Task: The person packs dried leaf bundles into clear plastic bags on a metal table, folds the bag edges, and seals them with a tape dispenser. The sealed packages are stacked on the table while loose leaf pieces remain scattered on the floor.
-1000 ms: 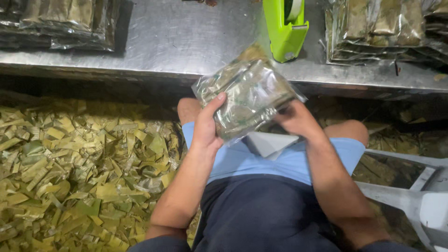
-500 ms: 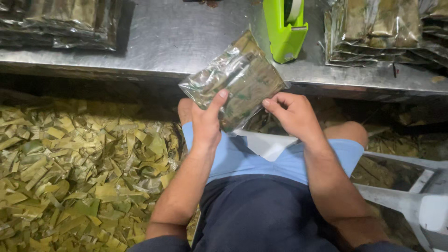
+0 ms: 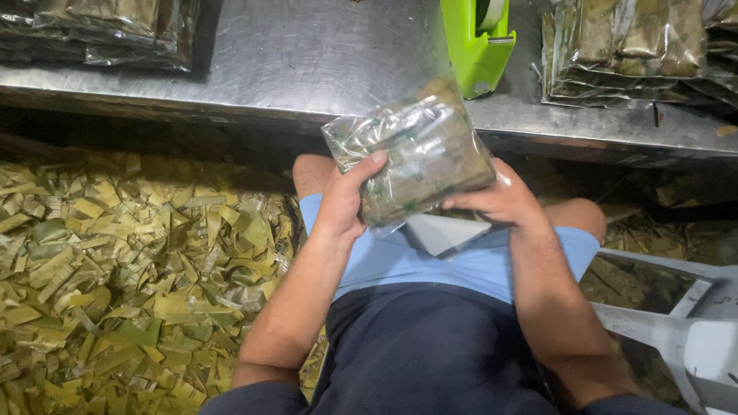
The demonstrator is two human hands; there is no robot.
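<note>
Left hand [image 3: 344,201] gripped left edge of clear pack [image 3: 411,154], thumb on top. Right hand [image 3: 500,201] cupped pack's lower right corner from beneath. Pack, holding leaf-wrapped blocks, sat tilted over lap, just below steel table [image 3: 307,61] edge. Step judged: squaring, closing pack. Green tape dispenser [image 3: 478,42] stood just beyond; sealing would call for reach there. Leaf scraps [image 3: 131,269] littered floor; finished packs [image 3: 638,46] stacked on table at right.

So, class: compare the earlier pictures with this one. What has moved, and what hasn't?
The clear packet has turned in both hands; the right hand slid from behind to its lower right edge. The left hand kept its grip. Green tape dispenser and leaf scraps stayed put.
</note>
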